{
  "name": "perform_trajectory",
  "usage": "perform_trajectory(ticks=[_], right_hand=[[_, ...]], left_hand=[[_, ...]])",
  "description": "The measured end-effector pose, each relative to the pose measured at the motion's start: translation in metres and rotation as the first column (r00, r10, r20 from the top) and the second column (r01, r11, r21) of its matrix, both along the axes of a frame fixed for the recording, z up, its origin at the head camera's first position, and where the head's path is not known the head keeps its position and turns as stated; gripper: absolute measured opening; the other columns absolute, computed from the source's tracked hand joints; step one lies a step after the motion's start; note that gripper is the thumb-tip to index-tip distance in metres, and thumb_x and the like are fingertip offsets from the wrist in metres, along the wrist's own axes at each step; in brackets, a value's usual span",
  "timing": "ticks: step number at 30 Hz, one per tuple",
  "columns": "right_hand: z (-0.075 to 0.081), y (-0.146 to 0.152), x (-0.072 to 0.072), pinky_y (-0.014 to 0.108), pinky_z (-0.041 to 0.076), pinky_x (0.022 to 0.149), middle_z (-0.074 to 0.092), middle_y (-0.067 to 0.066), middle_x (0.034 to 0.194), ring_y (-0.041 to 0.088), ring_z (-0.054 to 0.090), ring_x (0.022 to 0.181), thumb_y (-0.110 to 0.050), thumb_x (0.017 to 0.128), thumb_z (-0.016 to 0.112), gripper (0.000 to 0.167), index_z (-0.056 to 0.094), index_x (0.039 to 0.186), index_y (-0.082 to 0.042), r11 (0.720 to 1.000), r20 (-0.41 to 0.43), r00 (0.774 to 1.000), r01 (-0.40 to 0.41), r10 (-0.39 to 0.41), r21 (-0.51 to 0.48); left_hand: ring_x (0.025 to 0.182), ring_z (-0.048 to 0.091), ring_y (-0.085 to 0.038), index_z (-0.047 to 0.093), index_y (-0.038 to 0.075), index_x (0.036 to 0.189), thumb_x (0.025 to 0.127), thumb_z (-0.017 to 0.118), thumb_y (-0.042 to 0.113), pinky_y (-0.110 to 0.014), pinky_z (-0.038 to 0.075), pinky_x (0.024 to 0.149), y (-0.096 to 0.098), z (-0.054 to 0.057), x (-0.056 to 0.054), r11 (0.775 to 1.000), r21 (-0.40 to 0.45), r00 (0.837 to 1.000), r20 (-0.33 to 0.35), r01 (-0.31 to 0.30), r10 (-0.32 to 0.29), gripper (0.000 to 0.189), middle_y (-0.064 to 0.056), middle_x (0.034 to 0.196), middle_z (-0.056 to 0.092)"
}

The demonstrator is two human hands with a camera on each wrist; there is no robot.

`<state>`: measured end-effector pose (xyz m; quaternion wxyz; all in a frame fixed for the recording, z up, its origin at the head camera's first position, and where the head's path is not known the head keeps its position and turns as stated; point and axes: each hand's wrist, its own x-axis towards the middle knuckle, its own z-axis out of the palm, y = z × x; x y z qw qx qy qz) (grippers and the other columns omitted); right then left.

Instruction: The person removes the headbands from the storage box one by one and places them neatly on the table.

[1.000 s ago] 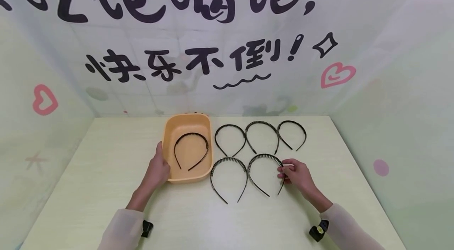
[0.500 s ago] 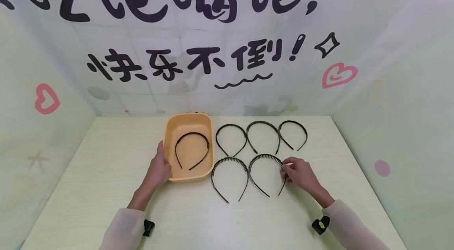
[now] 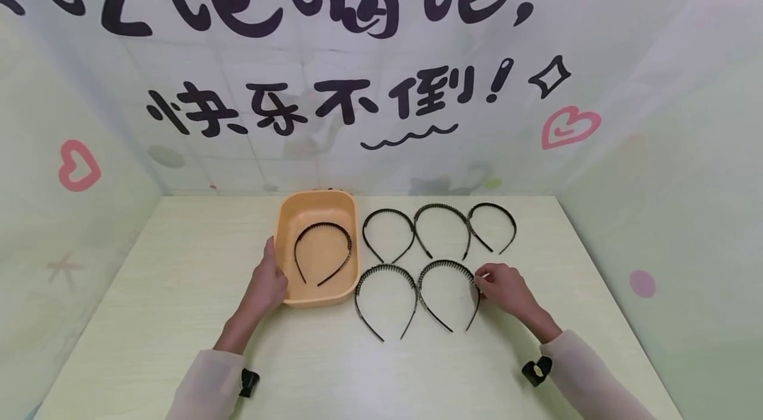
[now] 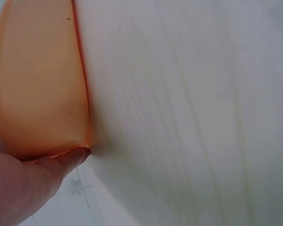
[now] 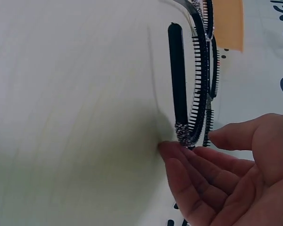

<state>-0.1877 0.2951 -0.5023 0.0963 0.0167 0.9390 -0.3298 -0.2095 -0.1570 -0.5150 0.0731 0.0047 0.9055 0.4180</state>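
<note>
My left hand [image 3: 268, 281] grips the left wall of an orange plastic tray [image 3: 285, 221]. In the left wrist view a finger or thumb lies along the tray's edge. A black toothed headband [image 3: 322, 224] lies inside the tray. At the right of the front row, my right hand [image 3: 503, 287] touches the side of another toothed headband [image 3: 448, 262]. The right wrist view shows my fingertips [image 5: 170, 148] at its glittery part, lightly bent, with the thumb held apart. To its left lies a similar headband [image 3: 386, 267].
Behind the front row lie three more black headbands, a left one [image 3: 387, 210], a middle one [image 3: 441, 206] and a small right one [image 3: 491, 205]. Everything sits on a pale wooden table [image 3: 357, 380] enclosed by printed panels [image 3: 381, 168].
My right fingers have drawn back from inside the front right headband to its outer side. That headband has shifted very slightly. My left hand stays on the tray.
</note>
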Motion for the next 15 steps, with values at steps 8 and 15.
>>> perform_trajectory(ticks=[8, 15], right_hand=[[0.009, 0.006, -0.004, 0.034, 0.054, 0.058, 0.074, 0.016, 0.098, 0.019, 0.071, 0.07, -0.014, 0.097, 0.058, 0.023, 0.071, 0.107, 0.001, 1.0, 0.11, 0.994, -0.016, 0.019, -0.023], [0.012, 0.004, -0.007, 0.034, 0.054, 0.058, 0.074, 0.013, 0.094, 0.018, 0.07, 0.07, -0.016, 0.097, 0.059, 0.025, 0.071, 0.109, 0.002, 0.999, 0.135, 0.99, -0.044, 0.046, -0.017]], left_hand=[[0.093, 0.057, -0.036, -0.007, -0.007, 0.154, 0.09, 0.027, -0.008, -0.038, 0.047, 0.069, 0.001, -0.001, -0.004, 1.0, 0.003, 1.0, -0.03, 0.002, -0.001, 0.073, -0.043, 0.145, 0.034], [0.102, 0.056, -0.039, -0.008, -0.006, 0.155, 0.091, 0.026, -0.008, -0.039, 0.047, 0.071, -0.001, 0.0, -0.001, 1.0, 0.003, 1.0, 0.003, -0.009, 0.009, 0.072, -0.042, 0.148, 0.031]])
